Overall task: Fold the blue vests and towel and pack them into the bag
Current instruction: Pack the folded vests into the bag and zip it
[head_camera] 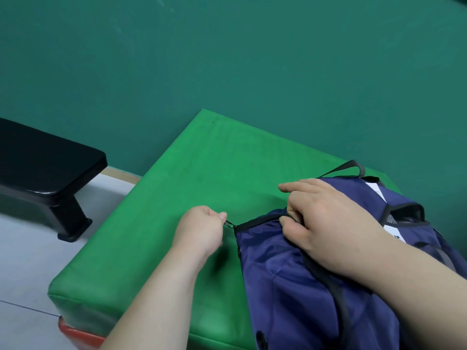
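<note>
Navy bag (pixel 316 279) is lying on the right side of the green mat (pixel 202 173). Left hand (pixel 199 232) is pinched shut on the zipper pull (pixel 229 224) at the bag's corner, and the right hand (pixel 326 223) is clamped on the bag's top edge. Black bench (pixel 43 170) sits off left.

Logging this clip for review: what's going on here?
A person is working on a navy bag lying on a green mat. The left hand pinches the zipper pull at the bag's corner, while the right hand presses on the bag's top. No vests or towel are visible.
</note>
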The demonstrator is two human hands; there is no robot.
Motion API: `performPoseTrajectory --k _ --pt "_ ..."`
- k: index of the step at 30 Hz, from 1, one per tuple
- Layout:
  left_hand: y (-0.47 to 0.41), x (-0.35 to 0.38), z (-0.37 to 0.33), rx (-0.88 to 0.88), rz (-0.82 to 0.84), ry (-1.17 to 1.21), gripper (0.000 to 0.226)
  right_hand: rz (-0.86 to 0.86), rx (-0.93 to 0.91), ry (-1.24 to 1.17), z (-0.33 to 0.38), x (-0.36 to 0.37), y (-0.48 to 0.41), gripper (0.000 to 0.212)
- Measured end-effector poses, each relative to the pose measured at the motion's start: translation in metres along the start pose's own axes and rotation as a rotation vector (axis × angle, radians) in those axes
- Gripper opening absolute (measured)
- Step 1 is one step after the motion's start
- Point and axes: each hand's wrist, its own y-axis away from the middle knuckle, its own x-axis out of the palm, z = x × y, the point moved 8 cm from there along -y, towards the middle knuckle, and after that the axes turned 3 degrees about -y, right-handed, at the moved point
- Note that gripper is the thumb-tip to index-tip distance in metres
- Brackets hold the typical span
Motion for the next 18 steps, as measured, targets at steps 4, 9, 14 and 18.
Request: performPoseTrajectory --k 4,9,14,18 --pt "-0.004 -0.005 -0.002 0.026 -0.017 -0.005 0.023 -0.001 0.02 0.018 -0.001 0.005 -0.005 0.031" --pt "-0.016 -0.02 -0.008 0.098 -0.137 -0.017 0.024 -0.043 0.066 0.013 0.005 0.005 -0.014 0.032" --pt "-0.022 -0.023 -0.004 0.114 -0.107 -0.068 0.025 -0.017 0.151 0.014 0.005 0.017 -0.023 0.033" --pt "-0.024 -0.028 -0.002 0.116 -0.08 -0.083 0.025 -0.004 0.167 0.045 0.011 0.024 -0.029 0.036"
